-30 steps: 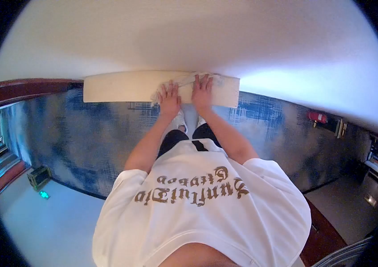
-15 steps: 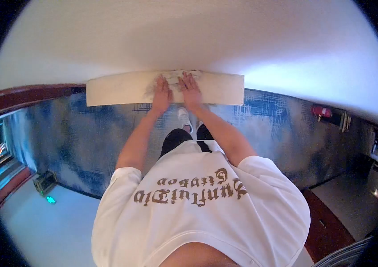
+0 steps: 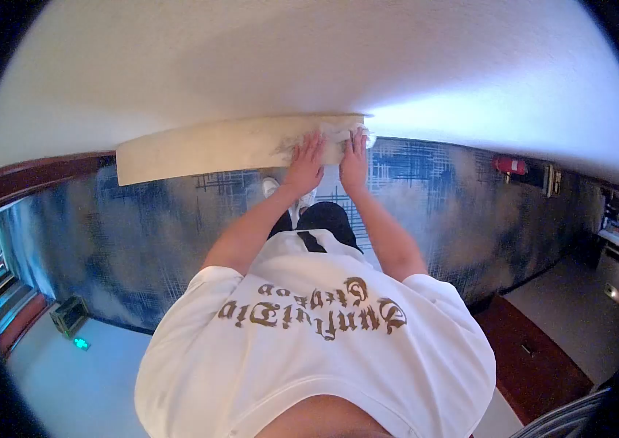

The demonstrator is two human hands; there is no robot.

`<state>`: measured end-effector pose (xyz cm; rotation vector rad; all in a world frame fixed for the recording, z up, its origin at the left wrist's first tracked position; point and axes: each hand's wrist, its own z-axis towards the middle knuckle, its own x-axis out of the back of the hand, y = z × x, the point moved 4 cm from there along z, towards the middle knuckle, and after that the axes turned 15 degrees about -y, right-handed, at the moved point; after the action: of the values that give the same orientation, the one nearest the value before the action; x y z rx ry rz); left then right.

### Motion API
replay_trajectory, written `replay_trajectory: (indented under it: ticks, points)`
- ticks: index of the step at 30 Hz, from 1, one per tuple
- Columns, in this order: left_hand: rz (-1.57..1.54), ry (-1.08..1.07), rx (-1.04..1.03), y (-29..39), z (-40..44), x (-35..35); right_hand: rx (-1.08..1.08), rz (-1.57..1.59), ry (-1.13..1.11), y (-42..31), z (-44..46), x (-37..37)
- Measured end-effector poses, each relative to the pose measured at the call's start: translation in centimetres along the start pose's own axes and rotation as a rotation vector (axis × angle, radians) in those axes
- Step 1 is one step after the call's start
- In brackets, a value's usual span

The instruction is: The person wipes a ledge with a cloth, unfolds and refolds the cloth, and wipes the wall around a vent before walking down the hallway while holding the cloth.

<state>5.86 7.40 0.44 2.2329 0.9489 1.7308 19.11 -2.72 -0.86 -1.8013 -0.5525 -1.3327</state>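
Note:
A long cream ledge (image 3: 200, 151) juts from the pale wall. A crumpled whitish cloth (image 3: 337, 132) lies at its right end, bunched between and under my fingertips. My left hand (image 3: 309, 160) rests on the ledge, its fingers stretched out and spread at the cloth's left side. At the right end, my right hand (image 3: 354, 162) presses the cloth with extended fingers. Some cloth shows past these fingertips at the ledge's edge. How much cloth lies beneath either palm is hidden.
A blue-grey patterned carpet (image 3: 440, 219) runs below the ledge. My white shoes (image 3: 271, 187) stand on it under my arms. A red object (image 3: 510, 166) is by the wall to the right. A brown door (image 3: 532, 358) and a lit green sign (image 3: 81, 344) are behind me.
Both hands have moved right along the ledge with the cloth, from its middle part to its right end. My body and the view have shifted right too.

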Motion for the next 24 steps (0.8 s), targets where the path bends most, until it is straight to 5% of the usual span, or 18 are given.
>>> replay_trajectory:
  ticks: [10, 24]
  points:
    - [-0.036, 0.125, 0.122, -10.3, -4.3, 1.0, 0.106, 0.076, -0.022, -10.3, 0.9, -6.1]
    - [0.067, 0.118, 0.297, -33.9, -23.2, 6.6, 0.3, 0.098, -0.221, -37.9, 0.9, -17.4]
